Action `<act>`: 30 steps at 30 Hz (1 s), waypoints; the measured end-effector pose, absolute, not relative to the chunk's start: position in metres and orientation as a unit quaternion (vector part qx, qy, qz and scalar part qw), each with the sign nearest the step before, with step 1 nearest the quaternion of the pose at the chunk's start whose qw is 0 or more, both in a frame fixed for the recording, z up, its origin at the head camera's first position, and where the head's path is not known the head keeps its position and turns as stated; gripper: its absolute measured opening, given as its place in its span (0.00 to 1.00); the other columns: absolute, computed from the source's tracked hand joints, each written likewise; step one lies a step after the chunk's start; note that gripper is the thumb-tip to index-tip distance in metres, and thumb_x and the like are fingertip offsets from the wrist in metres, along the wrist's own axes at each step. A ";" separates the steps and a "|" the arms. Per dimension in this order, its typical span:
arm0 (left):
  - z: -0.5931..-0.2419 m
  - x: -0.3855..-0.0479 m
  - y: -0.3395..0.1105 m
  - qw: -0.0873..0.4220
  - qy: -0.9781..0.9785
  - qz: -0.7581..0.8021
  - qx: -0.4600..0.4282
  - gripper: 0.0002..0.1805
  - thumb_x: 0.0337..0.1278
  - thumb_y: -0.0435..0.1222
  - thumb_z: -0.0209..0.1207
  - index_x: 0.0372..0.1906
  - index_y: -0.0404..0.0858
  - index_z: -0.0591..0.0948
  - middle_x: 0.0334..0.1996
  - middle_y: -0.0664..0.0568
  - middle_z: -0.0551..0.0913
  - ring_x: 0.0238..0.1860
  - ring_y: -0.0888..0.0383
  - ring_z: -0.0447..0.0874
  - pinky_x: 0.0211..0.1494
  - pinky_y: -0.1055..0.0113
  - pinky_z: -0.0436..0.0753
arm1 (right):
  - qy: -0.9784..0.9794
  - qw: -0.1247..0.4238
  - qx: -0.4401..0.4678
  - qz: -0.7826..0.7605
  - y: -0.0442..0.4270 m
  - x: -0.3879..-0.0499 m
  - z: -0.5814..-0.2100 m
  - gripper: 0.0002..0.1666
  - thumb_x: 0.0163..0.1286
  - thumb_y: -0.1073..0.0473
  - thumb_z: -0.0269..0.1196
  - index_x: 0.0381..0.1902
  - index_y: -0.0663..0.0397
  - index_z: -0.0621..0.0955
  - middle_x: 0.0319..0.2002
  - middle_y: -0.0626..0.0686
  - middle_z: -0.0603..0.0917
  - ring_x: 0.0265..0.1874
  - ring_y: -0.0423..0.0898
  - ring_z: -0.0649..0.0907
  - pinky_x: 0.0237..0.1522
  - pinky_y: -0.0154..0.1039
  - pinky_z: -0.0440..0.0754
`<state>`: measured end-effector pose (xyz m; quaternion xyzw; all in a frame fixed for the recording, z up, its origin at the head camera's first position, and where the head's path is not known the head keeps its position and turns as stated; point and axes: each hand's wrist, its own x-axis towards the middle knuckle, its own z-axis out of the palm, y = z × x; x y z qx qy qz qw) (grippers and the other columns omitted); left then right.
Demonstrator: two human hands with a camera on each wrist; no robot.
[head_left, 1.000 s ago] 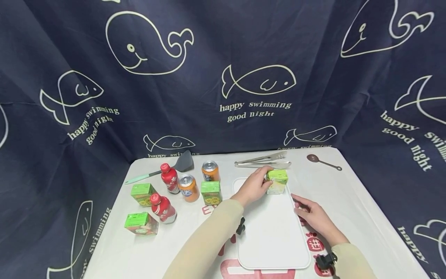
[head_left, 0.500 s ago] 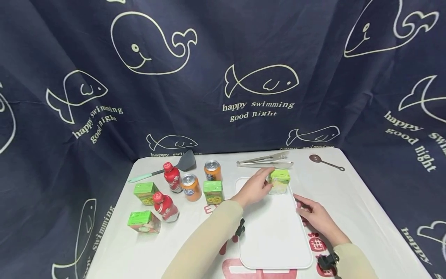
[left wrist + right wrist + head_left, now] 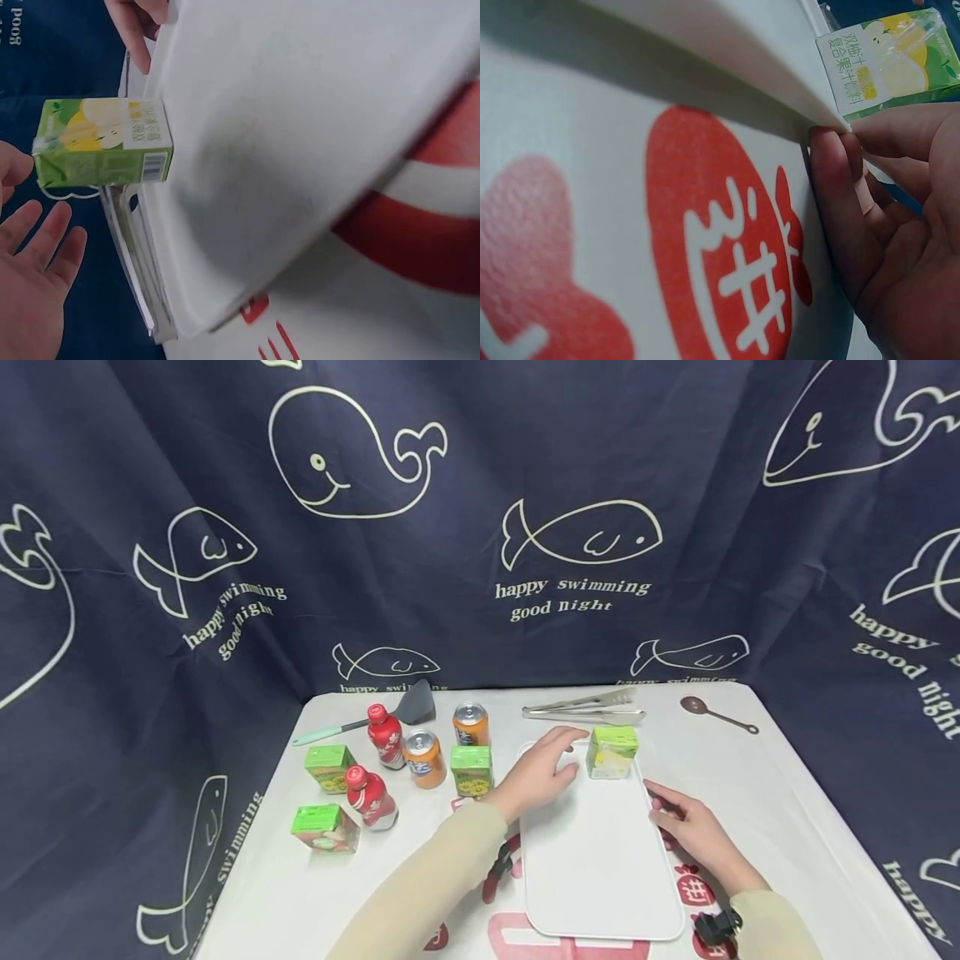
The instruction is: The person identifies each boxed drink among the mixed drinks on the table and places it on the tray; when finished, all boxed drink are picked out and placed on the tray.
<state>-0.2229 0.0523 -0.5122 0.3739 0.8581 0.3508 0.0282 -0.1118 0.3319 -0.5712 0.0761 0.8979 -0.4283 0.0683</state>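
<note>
A green and white juice box (image 3: 612,752) stands upright on the far right corner of the white tray (image 3: 604,860); its front in the right wrist view shows yellow fruit. Beside its left face is my left hand (image 3: 537,775), fingers spread and apart from the box. The left wrist view shows a gap between that hand (image 3: 34,262) and the carton (image 3: 105,142). My right hand (image 3: 693,831) is at the tray's right edge. In the right wrist view, its thumb and forefinger (image 3: 900,131) pinch the rim; the other fingers are partly hidden.
Left of the tray stand several green juice boxes (image 3: 325,828), two red bottles (image 3: 371,797) and two orange cans (image 3: 425,760). A spatula (image 3: 414,703) lies behind them. Metal tongs (image 3: 585,704) lie beyond the tray, and a brown spoon (image 3: 716,713) lies at the far right.
My left hand has let go of the juice box and drawn back to the left. The box stays on the tray, and the right hand keeps its place at the rim. The head view has shifted slightly.
</note>
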 end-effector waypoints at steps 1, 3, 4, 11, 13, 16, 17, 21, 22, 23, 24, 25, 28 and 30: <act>-0.511 -0.221 0.048 0.025 0.858 0.352 0.372 0.30 0.73 0.35 0.58 0.77 0.48 0.68 0.73 0.59 0.70 0.65 0.63 0.76 0.67 0.72 0.74 | 0.898 0.069 0.075 -0.428 0.332 -0.112 -0.571 0.36 0.77 0.58 0.63 0.79 0.57 0.68 0.59 0.62 0.79 0.46 0.52 0.76 0.40 0.37 0.81; -0.508 -0.217 0.038 0.012 0.858 0.357 0.369 0.29 0.73 0.35 0.58 0.76 0.47 0.70 0.73 0.58 0.70 0.69 0.61 0.73 0.72 0.69 0.70 | 0.899 0.070 0.074 -0.427 0.332 -0.111 -0.571 0.36 0.77 0.57 0.62 0.79 0.57 0.67 0.61 0.63 0.79 0.48 0.53 0.76 0.42 0.36 0.81; -0.507 -0.216 0.033 0.005 0.858 0.359 0.366 0.28 0.74 0.36 0.58 0.75 0.47 0.71 0.73 0.57 0.71 0.71 0.61 0.71 0.74 0.68 0.68 | 0.899 0.071 0.073 -0.426 0.332 -0.111 -0.570 0.36 0.77 0.57 0.62 0.79 0.57 0.67 0.62 0.63 0.78 0.49 0.53 0.76 0.42 0.36 0.81; -0.493 -0.209 -0.002 -0.025 0.862 0.368 0.349 0.25 0.75 0.36 0.57 0.73 0.46 0.74 0.71 0.56 0.73 0.74 0.59 0.66 0.77 0.65 0.65 | 0.900 0.080 0.071 -0.423 0.333 -0.114 -0.569 0.37 0.77 0.55 0.63 0.79 0.57 0.66 0.62 0.64 0.78 0.47 0.52 0.76 0.42 0.38 0.81; -0.490 -0.209 -0.012 -0.030 0.861 0.372 0.344 0.25 0.75 0.36 0.57 0.73 0.46 0.74 0.71 0.56 0.73 0.74 0.58 0.66 0.77 0.64 0.65 | 0.897 0.089 0.075 -0.426 0.333 -0.115 -0.569 0.38 0.77 0.55 0.63 0.80 0.57 0.66 0.60 0.64 0.78 0.46 0.53 0.77 0.41 0.39 0.82; -0.489 -0.211 -0.029 -0.044 0.862 0.377 0.336 0.25 0.76 0.37 0.57 0.73 0.47 0.74 0.71 0.57 0.73 0.74 0.59 0.66 0.77 0.61 0.66 | 0.898 0.098 0.075 -0.423 0.334 -0.117 -0.569 0.38 0.78 0.54 0.62 0.80 0.57 0.64 0.62 0.65 0.77 0.48 0.54 0.77 0.41 0.38 0.82; -0.488 -0.212 -0.034 -0.050 0.862 0.379 0.333 0.25 0.75 0.37 0.57 0.73 0.48 0.74 0.71 0.57 0.74 0.74 0.59 0.66 0.77 0.61 0.67 | 0.898 0.098 0.076 -0.421 0.333 -0.117 -0.569 0.38 0.78 0.54 0.62 0.80 0.57 0.64 0.63 0.65 0.77 0.48 0.54 0.77 0.41 0.38 0.82; -0.487 -0.213 -0.054 -0.064 0.867 0.383 0.312 0.25 0.75 0.38 0.58 0.73 0.48 0.74 0.70 0.57 0.74 0.75 0.58 0.66 0.77 0.56 0.67 | 0.898 0.096 0.068 -0.425 0.333 -0.116 -0.568 0.38 0.79 0.54 0.61 0.80 0.59 0.64 0.64 0.67 0.76 0.47 0.53 0.78 0.40 0.37 0.82; -0.486 -0.213 -0.059 -0.064 0.867 0.387 0.306 0.25 0.75 0.37 0.58 0.73 0.48 0.74 0.71 0.57 0.74 0.75 0.57 0.66 0.77 0.55 0.67 | 0.897 0.095 0.067 -0.427 0.334 -0.116 -0.567 0.38 0.79 0.54 0.61 0.80 0.59 0.64 0.64 0.67 0.76 0.46 0.53 0.78 0.39 0.37 0.83; -0.486 -0.212 -0.063 -0.063 0.868 0.390 0.301 0.25 0.75 0.37 0.58 0.73 0.48 0.74 0.71 0.57 0.74 0.74 0.57 0.66 0.77 0.55 0.68 | 0.896 0.094 0.066 -0.429 0.334 -0.116 -0.567 0.38 0.79 0.54 0.61 0.80 0.59 0.64 0.63 0.68 0.77 0.45 0.52 0.79 0.38 0.37 0.84; -0.486 -0.211 -0.067 -0.061 0.868 0.395 0.295 0.25 0.74 0.37 0.59 0.73 0.48 0.74 0.71 0.56 0.74 0.74 0.57 0.66 0.76 0.54 0.68 | 0.896 0.095 0.065 -0.430 0.334 -0.117 -0.567 0.38 0.79 0.54 0.61 0.80 0.59 0.64 0.63 0.68 0.77 0.45 0.52 0.79 0.38 0.37 0.84; -0.486 -0.211 -0.071 -0.059 0.869 0.398 0.287 0.25 0.74 0.37 0.59 0.73 0.48 0.74 0.71 0.57 0.74 0.73 0.57 0.67 0.76 0.53 0.69 | 0.896 0.096 0.063 -0.430 0.335 -0.117 -0.567 0.38 0.79 0.54 0.61 0.80 0.59 0.64 0.63 0.68 0.76 0.45 0.52 0.79 0.38 0.37 0.84; -0.488 -0.209 -0.082 -0.053 0.874 0.404 0.265 0.25 0.75 0.38 0.59 0.73 0.46 0.74 0.71 0.56 0.74 0.73 0.56 0.68 0.75 0.51 0.70 | 0.897 0.098 0.061 -0.428 0.336 -0.117 -0.568 0.38 0.79 0.53 0.61 0.80 0.58 0.64 0.64 0.68 0.76 0.45 0.51 0.79 0.39 0.37 0.85; -0.490 -0.207 -0.089 -0.049 0.877 0.406 0.253 0.26 0.76 0.38 0.59 0.74 0.45 0.74 0.72 0.55 0.74 0.73 0.56 0.67 0.76 0.50 0.69 | 0.898 0.100 0.058 -0.425 0.337 -0.118 -0.568 0.38 0.79 0.52 0.61 0.81 0.58 0.64 0.64 0.68 0.76 0.46 0.52 0.79 0.40 0.37 0.85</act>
